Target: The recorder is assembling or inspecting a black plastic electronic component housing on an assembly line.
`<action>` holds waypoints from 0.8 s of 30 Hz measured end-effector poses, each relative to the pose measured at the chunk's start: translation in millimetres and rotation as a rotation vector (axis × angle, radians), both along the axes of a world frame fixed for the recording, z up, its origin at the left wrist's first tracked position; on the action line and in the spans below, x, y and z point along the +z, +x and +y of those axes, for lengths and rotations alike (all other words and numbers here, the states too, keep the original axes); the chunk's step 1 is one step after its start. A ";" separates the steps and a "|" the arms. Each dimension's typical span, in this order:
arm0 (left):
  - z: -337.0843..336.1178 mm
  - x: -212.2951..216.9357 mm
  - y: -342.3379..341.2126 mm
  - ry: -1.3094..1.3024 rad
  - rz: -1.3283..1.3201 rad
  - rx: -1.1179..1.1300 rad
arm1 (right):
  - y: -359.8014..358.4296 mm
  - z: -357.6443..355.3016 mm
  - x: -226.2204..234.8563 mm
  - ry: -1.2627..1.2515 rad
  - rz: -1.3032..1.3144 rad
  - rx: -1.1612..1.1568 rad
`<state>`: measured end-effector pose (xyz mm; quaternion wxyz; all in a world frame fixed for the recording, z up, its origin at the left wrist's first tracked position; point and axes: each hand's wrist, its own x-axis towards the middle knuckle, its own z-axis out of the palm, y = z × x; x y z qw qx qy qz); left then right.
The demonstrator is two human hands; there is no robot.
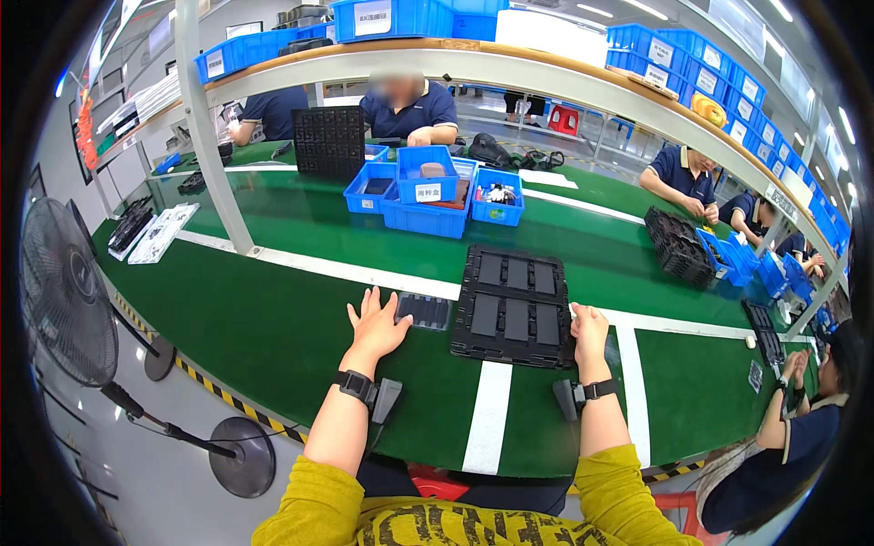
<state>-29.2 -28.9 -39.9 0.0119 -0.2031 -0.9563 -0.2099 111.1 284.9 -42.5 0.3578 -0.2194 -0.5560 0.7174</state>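
My left hand (pixel 375 323) lies on the green table with its fingers spread. Its thumb side is by a small dark, see-through flat piece with strips across it (pixel 424 311); whether they touch I cannot tell. Just right of that piece lies a black tray (pixel 462 341), its pockets filled with several dark flat rectangular pieces (pixel 517 320). At the tray's right edge my right hand (pixel 590 332) is closed, fingers curled and pressed together. What it grips, if anything, is hidden. Each wrist wears a black strap with a small dark device.
Blue bins (pixel 423 214) stand beyond the tray, beside an upright black tray (pixel 328 142). Stacked black trays (pixel 678 246) sit at right. A shelf (pixel 510 56) crosses overhead on a white post (pixel 208 136). A floor fan (pixel 73 282) stands left. Co-workers sit opposite and at right.
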 end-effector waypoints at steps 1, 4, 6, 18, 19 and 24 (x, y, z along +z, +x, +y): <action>0.4 -0.3 0.2 -0.002 0.002 -0.002 | -0.2 0.1 0.1 0.005 -0.002 -0.003; 0.5 -2.7 0.1 0.001 0.011 -0.007 | -0.2 -1.1 2.5 0.009 -0.019 -0.021; -0.3 -4.2 -0.5 0.009 -0.001 -0.008 | 0.1 -3.7 4.5 0.009 -0.029 -0.019; -1.1 4.8 5.9 -0.004 -0.001 -0.017 | -0.7 -3.7 1.8 0.026 -0.029 -0.015; -0.6 4.5 5.7 -0.002 -0.002 -0.019 | -0.8 -2.8 0.6 0.028 -0.025 -0.014; 0.3 0.9 2.4 -0.004 0.012 -0.024 | 0.0 -2.6 2.4 0.030 -0.037 -0.028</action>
